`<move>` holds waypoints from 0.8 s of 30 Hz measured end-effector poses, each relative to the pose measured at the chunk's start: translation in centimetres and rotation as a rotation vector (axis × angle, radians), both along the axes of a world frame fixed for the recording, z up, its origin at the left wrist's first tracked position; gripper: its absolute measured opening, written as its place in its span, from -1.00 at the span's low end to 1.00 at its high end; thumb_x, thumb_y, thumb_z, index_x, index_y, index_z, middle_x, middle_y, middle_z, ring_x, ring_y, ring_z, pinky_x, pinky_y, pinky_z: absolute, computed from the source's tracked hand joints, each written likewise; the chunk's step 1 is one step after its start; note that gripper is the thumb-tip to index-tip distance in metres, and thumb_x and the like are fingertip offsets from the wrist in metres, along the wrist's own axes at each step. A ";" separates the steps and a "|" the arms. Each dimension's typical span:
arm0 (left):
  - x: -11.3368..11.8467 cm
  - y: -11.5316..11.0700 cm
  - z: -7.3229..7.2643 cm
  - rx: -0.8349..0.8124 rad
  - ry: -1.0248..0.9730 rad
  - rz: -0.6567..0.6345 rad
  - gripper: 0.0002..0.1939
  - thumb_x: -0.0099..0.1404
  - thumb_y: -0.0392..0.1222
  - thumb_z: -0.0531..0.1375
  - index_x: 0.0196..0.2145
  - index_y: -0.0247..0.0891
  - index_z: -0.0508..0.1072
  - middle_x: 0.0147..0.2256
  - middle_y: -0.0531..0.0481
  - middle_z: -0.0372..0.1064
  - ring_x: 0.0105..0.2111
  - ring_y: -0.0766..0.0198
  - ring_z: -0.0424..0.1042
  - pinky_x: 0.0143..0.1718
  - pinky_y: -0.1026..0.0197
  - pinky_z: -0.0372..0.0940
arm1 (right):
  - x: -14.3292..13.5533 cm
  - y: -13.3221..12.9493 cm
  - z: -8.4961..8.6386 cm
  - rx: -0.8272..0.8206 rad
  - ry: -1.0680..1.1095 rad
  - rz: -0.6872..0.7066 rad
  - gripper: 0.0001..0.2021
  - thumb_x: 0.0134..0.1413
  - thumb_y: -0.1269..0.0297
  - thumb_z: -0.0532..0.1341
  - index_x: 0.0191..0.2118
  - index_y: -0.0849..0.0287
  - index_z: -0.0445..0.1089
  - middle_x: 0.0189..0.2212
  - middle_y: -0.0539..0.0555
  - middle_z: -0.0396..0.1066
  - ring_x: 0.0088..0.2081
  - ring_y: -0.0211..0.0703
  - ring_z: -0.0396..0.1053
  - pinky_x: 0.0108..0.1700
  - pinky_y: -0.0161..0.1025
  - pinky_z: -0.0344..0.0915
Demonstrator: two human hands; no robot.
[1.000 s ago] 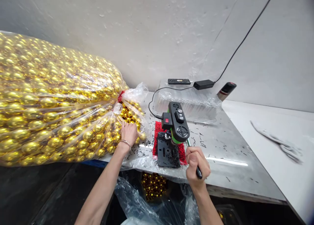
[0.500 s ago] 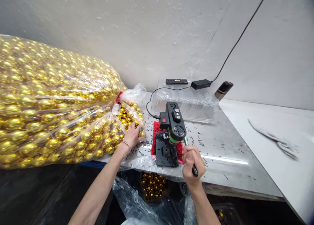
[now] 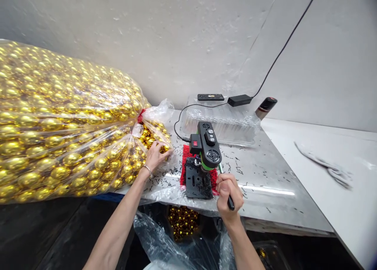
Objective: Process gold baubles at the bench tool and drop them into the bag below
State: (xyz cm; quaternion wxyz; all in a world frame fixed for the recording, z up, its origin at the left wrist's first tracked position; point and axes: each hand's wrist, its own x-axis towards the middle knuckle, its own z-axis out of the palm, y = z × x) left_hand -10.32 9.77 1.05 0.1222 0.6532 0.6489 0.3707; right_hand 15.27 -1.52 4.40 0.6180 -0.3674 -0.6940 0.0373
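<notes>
Okay, left hand [image 3: 156, 156] at gold balls [image 3: 148, 137], fingers curled, pinch unclear; right fist [image 3: 229, 192] tight round black handle [image 3: 231, 203].

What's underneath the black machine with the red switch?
Under the black machine, its base plate rests on a red mat, edges showing, with black bits. Whatever the plate covers, and the tabletop beneath the mat, is hidden.

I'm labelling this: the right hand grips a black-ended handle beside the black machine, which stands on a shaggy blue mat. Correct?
Not quite: the head view shows a shaggy red mat, not blue. The right hand does grip the black-ended handle beside the black machine.
</notes>
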 end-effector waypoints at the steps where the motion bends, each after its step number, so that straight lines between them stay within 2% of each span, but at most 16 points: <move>1: 0.0 -0.2 0.4 -0.002 -0.050 0.030 -0.68 0.11 0.08 0.25 -0.35 -0.25 0.48 -0.28 -0.06 0.38 -0.24 0.17 0.40 -0.21 0.19 0.29 | 0.0 0.0 0.0 -0.003 -0.004 0.001 -0.73 0.14 0.59 -0.03 -0.52 0.15 0.11 -0.55 -0.02 0.17 -0.43 -0.28 0.23 -0.44 -0.29 0.13; 3: 0.1 -0.6 1.2 -0.055 -0.194 0.086 -0.65 0.12 0.11 0.24 -0.41 -0.27 0.47 -0.40 -0.01 0.40 -0.36 0.23 0.38 -0.33 0.25 0.26 | 0.0 0.0 -0.1 -0.007 -0.009 -0.002 -0.74 0.14 0.58 -0.03 -0.51 0.15 0.12 -0.54 -0.01 0.18 -0.43 -0.28 0.22 -0.45 -0.29 0.12; 5: 0.1 -1.2 1.8 -0.130 -0.440 0.101 -0.65 0.12 0.10 0.24 -0.41 -0.30 0.46 -0.45 0.04 0.39 -0.50 0.32 0.33 -0.46 0.30 0.22 | 0.0 0.0 -0.2 -0.003 -0.008 -0.008 -0.73 0.15 0.57 -0.03 -0.52 0.15 0.12 -0.54 -0.01 0.18 -0.43 -0.27 0.23 -0.45 -0.29 0.13; 8: 0.1 -2.1 2.6 -0.224 -0.981 0.106 -0.76 0.16 -0.09 0.26 -0.32 -0.33 0.43 -0.42 0.05 0.40 -0.63 0.45 0.24 -0.61 0.37 0.16 | 0.0 0.0 -0.4 0.004 0.006 -0.008 -0.72 0.15 0.56 -0.03 -0.54 0.14 0.11 -0.56 -0.02 0.17 -0.43 -0.26 0.23 -0.44 -0.28 0.14; 11: -0.2 -3.1 3.7 -0.403 -1.583 0.051 -0.85 0.29 -0.23 0.13 -0.27 -0.39 0.39 -0.41 -0.04 0.40 -0.65 0.50 0.22 -0.67 0.45 0.17 | 0.0 0.0 -0.4 -0.003 0.004 -0.005 -0.72 0.15 0.56 -0.03 -0.54 0.15 0.11 -0.56 -0.02 0.18 -0.43 -0.26 0.23 -0.43 -0.28 0.14; 13: -0.1 -4.2 4.4 -0.542 -1.932 -0.003 -0.76 0.38 -0.21 0.01 -0.21 -0.43 0.38 -0.40 -0.10 0.40 -0.64 0.51 0.23 -0.68 0.48 0.20 | 0.0 0.0 -0.3 -0.004 0.000 -0.006 -0.72 0.14 0.57 -0.03 -0.54 0.15 0.11 -0.55 -0.02 0.18 -0.43 -0.27 0.23 -0.43 -0.28 0.15; 15: 0.7 -5.5 4.8 -0.626 -2.160 0.001 -0.69 0.42 -0.15 -0.04 -0.14 -0.45 0.36 -0.39 -0.13 0.39 -0.61 0.48 0.30 -0.66 0.47 0.27 | 0.0 -0.1 -0.2 -0.003 0.002 -0.007 -0.72 0.14 0.58 -0.03 -0.54 0.15 0.11 -0.55 -0.02 0.19 -0.43 -0.27 0.23 -0.44 -0.29 0.15; 17: 2.0 -6.8 4.6 -0.689 -2.244 0.051 -0.66 0.41 -0.10 -0.02 -0.12 -0.44 0.36 -0.38 -0.14 0.39 -0.53 0.40 0.38 -0.60 0.43 0.36 | 0.0 -0.1 -0.1 -0.006 0.003 -0.009 -0.72 0.14 0.58 -0.03 -0.54 0.15 0.12 -0.54 -0.01 0.19 -0.43 -0.27 0.25 -0.44 -0.29 0.15; 19: 3.5 -8.1 4.0 -0.766 -2.242 0.105 -0.67 0.40 -0.09 0.00 -0.13 -0.43 0.38 -0.35 -0.18 0.40 -0.47 0.33 0.44 -0.56 0.39 0.41 | 0.0 -0.2 -0.1 -0.013 -0.003 -0.013 -0.73 0.14 0.58 -0.02 -0.53 0.15 0.14 -0.53 -0.01 0.20 -0.42 -0.27 0.26 -0.44 -0.28 0.16; 24: 6.2 -10.3 2.3 -0.847 -2.152 0.247 -0.79 0.37 -0.25 0.02 -0.26 -0.42 0.41 -0.37 -0.21 0.41 -0.39 0.26 0.49 -0.57 0.43 0.39 | 0.1 -0.2 -0.1 -0.011 -0.039 -0.024 -0.74 0.14 0.57 -0.02 -0.51 0.15 0.16 -0.53 -0.01 0.22 -0.41 -0.25 0.27 -0.42 -0.27 0.18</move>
